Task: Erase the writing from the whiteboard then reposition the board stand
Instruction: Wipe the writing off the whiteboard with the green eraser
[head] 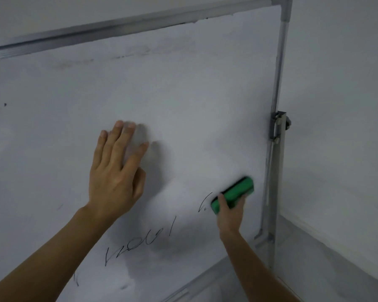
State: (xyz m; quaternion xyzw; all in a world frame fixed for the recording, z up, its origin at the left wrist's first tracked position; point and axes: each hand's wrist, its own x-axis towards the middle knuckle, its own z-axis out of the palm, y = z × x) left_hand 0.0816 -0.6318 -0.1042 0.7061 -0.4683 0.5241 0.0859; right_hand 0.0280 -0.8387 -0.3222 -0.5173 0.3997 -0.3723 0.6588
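Left hand [116,171] lies flat on the whiteboard [183,94], fingers spread, nothing held. Right hand [230,212] grips a green eraser [234,194], pressed to the board low on the right, near the stand's grey upright [275,149]. Black writing [138,243] remains lower centre, with a short stroke just left of the eraser.

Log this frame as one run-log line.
phase: erasing | right hand: gripping green eraser on whiteboard | left hand: flat on board | writing: remains | stand: not yet moved
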